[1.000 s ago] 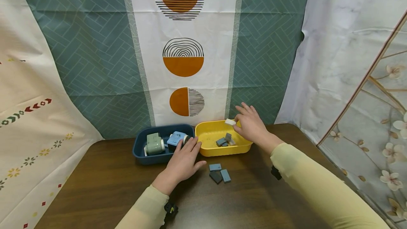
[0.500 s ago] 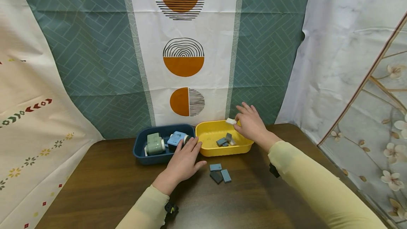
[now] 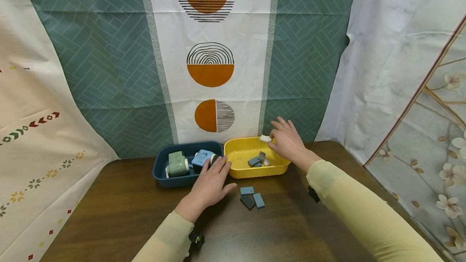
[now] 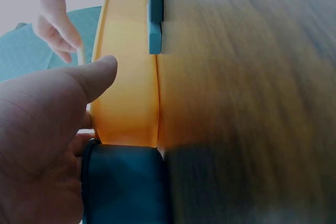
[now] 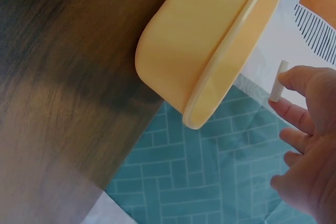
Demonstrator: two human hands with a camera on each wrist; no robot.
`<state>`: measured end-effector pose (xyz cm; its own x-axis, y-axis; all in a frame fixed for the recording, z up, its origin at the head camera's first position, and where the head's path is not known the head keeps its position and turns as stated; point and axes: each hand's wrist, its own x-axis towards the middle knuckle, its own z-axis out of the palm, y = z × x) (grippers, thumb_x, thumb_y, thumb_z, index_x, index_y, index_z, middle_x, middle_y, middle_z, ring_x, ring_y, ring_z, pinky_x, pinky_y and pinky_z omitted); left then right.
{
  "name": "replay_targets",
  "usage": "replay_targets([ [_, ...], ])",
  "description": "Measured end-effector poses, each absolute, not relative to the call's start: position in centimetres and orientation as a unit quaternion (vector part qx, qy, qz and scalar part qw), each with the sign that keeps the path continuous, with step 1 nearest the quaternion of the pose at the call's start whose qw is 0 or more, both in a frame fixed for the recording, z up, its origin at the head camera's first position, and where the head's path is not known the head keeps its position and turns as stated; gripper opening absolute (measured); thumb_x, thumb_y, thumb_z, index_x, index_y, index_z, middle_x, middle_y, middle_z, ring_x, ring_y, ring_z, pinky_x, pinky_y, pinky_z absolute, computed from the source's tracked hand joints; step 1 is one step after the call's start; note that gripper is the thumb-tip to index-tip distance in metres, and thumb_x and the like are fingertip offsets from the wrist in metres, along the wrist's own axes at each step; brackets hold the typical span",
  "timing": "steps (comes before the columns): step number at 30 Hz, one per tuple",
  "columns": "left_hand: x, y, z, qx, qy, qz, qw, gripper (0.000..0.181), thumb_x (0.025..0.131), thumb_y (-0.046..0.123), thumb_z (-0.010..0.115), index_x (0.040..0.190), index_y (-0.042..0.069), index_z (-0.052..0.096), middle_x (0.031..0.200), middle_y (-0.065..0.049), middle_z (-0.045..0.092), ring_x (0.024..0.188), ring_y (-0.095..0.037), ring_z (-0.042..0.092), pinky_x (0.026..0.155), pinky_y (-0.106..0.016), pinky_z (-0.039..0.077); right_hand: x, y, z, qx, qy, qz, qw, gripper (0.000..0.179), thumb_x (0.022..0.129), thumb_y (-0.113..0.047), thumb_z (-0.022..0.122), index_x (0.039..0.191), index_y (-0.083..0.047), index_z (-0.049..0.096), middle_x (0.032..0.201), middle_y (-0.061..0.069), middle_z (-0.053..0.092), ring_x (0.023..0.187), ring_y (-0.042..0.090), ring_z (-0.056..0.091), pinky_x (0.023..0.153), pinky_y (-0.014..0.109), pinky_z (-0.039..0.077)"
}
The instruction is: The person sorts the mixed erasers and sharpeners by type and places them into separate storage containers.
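My right hand pinches a small white rectangular tile between thumb and index finger, above the right back part of a yellow tray. The right wrist view shows the same white tile edge-on, its other fingers spread apart. Inside the yellow tray lie several small grey, blue and whitish tiles. My left hand rests with extended fingers where the yellow tray meets a dark blue tray. In the left wrist view, the left thumb overlaps the yellow tray's side.
Two blue tiles and a dark grey tile lie on the brown wooden table before the yellow tray. The dark blue tray holds a green toy-like object and a light blue one. Patterned cloths hang around the table.
Almost nothing differs. The right hand stays over the yellow tray with the white tile, shifting only slightly, and the left hand keeps its place.
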<state>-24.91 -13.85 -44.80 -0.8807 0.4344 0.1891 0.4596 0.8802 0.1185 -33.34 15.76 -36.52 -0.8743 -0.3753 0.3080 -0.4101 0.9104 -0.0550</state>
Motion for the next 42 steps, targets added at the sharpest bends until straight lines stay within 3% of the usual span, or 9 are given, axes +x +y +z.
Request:
replay_targets([
  [13,-25.0,-13.8,-44.7,-0.230,-0.967,-0.079,0.074,0.081,0.108,0.054,0.069,0.169,0.008,0.044,0.179,-0.015,0.032,0.166,-0.032,0.027,0.134,-0.064,0.011,-33.6,15.7,-36.4,0.195,-0.969,0.046,0.143,0.027,0.106,-0.023,0.074,0.121,-0.001,0.082,0.169,0.023,0.046,0.166,0.043,0.023,0.134,0.063,0.012],
  [20,-25.0,-13.8,-44.7,-0.229,-0.967,-0.075,0.077,0.081,0.108,0.055,0.069,0.169,0.008,0.045,0.179,-0.015,0.032,0.166,-0.032,0.027,0.134,-0.064,0.012,-33.5,15.8,-36.6,0.196,-0.969,0.046,0.143,0.038,0.107,-0.025,0.075,0.135,0.000,0.076,0.170,0.023,0.044,0.165,0.043,0.023,0.134,0.063,0.013],
  [42,-24.9,-13.9,-44.8,-0.232,-0.966,-0.078,0.079,0.080,0.108,0.054,0.068,0.169,0.008,0.045,0.179,-0.015,0.033,0.166,-0.032,0.027,0.134,-0.063,0.012,-33.1,15.9,-37.5,0.210,-0.966,0.051,0.144,0.054,0.107,-0.031,0.077,0.149,0.001,0.066,0.170,0.023,0.044,0.164,0.043,0.027,0.134,0.063,0.013],
])
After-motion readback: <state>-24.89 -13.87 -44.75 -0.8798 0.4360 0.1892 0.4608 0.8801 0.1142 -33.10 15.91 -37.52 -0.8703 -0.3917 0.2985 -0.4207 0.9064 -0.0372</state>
